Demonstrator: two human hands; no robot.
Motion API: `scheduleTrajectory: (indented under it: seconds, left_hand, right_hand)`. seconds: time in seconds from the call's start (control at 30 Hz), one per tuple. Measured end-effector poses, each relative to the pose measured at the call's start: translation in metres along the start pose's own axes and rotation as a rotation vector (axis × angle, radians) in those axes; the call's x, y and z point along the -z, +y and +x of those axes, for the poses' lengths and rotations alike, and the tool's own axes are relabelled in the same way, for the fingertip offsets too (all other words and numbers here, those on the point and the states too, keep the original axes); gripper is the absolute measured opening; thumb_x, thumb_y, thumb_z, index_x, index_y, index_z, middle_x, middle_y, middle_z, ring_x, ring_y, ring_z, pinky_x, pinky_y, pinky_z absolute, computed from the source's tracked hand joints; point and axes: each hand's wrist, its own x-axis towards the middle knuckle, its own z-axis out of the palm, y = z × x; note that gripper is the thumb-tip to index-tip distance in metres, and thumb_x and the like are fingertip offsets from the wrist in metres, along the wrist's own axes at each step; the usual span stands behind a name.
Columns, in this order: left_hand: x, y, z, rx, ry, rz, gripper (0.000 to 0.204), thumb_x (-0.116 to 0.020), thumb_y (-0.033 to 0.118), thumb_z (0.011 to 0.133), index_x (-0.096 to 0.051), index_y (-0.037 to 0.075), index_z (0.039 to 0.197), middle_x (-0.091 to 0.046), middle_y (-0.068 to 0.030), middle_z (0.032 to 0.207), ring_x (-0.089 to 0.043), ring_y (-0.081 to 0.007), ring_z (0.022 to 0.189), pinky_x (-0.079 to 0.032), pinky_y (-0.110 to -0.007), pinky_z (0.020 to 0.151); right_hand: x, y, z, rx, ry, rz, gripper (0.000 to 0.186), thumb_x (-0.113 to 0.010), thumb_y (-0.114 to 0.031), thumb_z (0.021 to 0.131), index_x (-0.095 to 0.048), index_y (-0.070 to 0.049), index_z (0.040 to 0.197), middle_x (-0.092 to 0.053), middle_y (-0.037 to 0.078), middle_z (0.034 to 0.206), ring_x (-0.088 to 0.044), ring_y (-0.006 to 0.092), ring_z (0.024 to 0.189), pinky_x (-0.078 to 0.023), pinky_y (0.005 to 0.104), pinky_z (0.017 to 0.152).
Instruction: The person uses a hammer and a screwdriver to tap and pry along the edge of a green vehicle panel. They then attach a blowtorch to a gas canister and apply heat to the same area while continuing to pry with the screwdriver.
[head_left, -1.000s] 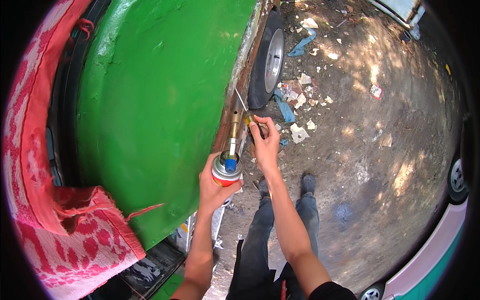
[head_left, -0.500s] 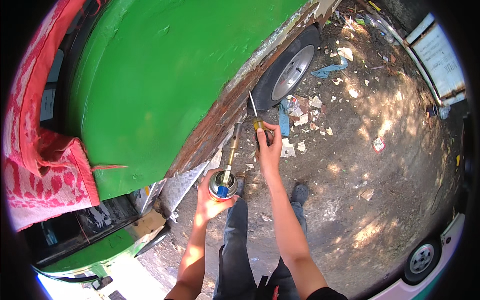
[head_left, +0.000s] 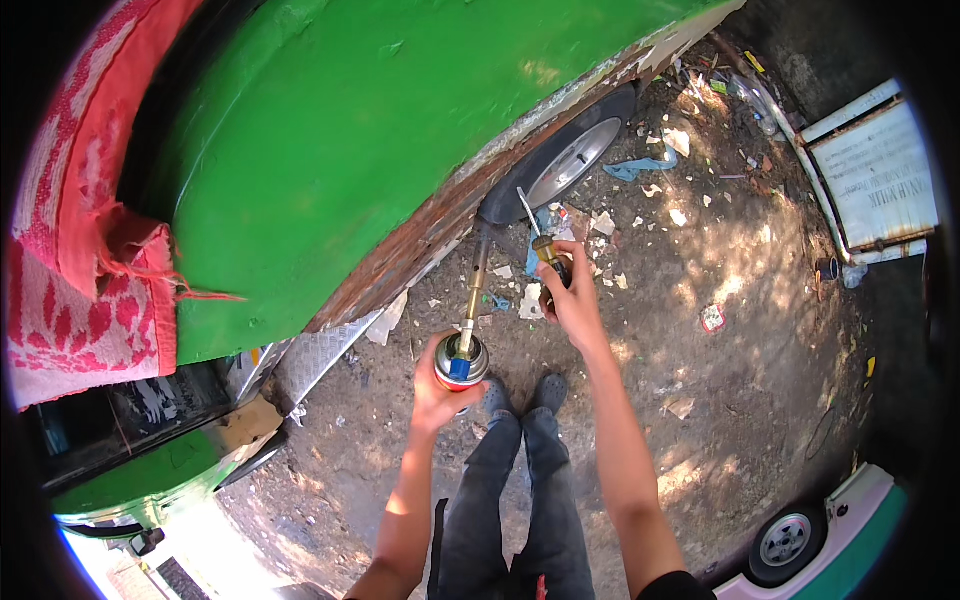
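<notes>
My left hand [head_left: 437, 392] is wrapped round the can of a gas blowtorch [head_left: 474, 290], with a blue knob on top and a brass tube ending in a dark nozzle. That nozzle points away from me toward the van's lower edge; no flame can be made out. In my right hand [head_left: 577, 310] is a flat-bladed screwdriver [head_left: 543, 243] with a yellowish handle, its shaft aimed up and left in front of the wheel [head_left: 575, 160]. Beyond both tools runs the rusty, scraped sill [head_left: 400, 255] of a green vehicle [head_left: 330, 170].
Paint flakes and scraps [head_left: 603, 223] litter the dirt ground, with a blue rag [head_left: 640, 168] among them. A pink-and-red towel [head_left: 95, 320] hangs at the left. A white metal panel [head_left: 875, 165] stands at far right. Another car's wheel [head_left: 787, 545] shows at lower right.
Both hands have moved right, away from the sill. The screwdriver's tip has come off the rusty edge and now tilts further left. My feet show closer together.
</notes>
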Motion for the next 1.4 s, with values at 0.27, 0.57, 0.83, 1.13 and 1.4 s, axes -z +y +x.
scheduleTrajectory:
  seconds: [0.27,0.57,0.83,1.13,1.4]
  left_hand:
    - [0.069,0.021,0.028,-0.100,-0.162,0.109,0.077,-0.089,0.004,0.063,-0.053,0.000,0.131,-0.068,-0.0041,0.105,-0.064,-0.0121,0.094,-0.052,-0.030,0.088]
    - [0.102,0.023,0.048,-0.038,-0.254,0.113,0.073,-0.087,0.002,0.062,-0.054,0.000,0.127,-0.066,-0.0043,0.104,-0.061,-0.0117,0.094,-0.050,-0.028,0.089]
    - [0.106,0.031,0.055,-0.138,-0.253,0.146,0.073,-0.086,0.002,0.062,-0.054,-0.001,0.127,-0.064,-0.0035,0.103,-0.061,-0.0117,0.093,-0.050,-0.028,0.088]
    - [0.102,0.048,0.054,-0.106,-0.267,0.111,0.073,-0.084,-0.002,0.062,-0.054,-0.002,0.128,-0.065,-0.0042,0.102,-0.063,-0.0115,0.091,-0.051,-0.027,0.085]
    - [0.110,0.054,0.055,-0.092,-0.249,0.168,0.073,-0.084,-0.003,0.061,-0.054,-0.001,0.128,-0.066,-0.0049,0.103,-0.063,-0.0114,0.093,-0.052,-0.028,0.086]
  right_hand:
    - [-0.058,0.025,-0.007,0.035,0.095,0.110,0.031,-0.056,-0.023,0.107,-0.045,-0.013,0.135,-0.061,0.003,0.085,-0.037,0.0046,0.041,-0.026,0.0248,0.036]
    - [-0.108,0.031,0.013,0.201,0.329,0.056,0.029,-0.062,-0.021,0.104,-0.056,-0.006,0.127,-0.061,0.003,0.077,-0.047,0.0077,0.060,-0.037,0.0283,0.055]
    - [-0.142,0.009,0.019,0.260,0.461,0.017,0.029,-0.064,-0.023,0.101,-0.059,-0.005,0.123,-0.061,0.009,0.077,-0.054,0.0140,0.066,-0.044,0.0326,0.063]
    - [-0.158,0.014,0.011,0.206,0.468,0.104,0.023,-0.064,-0.020,0.103,-0.058,-0.005,0.118,-0.059,0.000,0.077,-0.046,0.0046,0.065,-0.034,0.0256,0.056]
    - [-0.172,0.015,0.013,0.146,0.431,0.393,0.018,-0.062,-0.019,0.104,-0.057,-0.007,0.116,-0.057,-0.002,0.075,-0.046,0.0028,0.063,-0.031,0.0243,0.053]
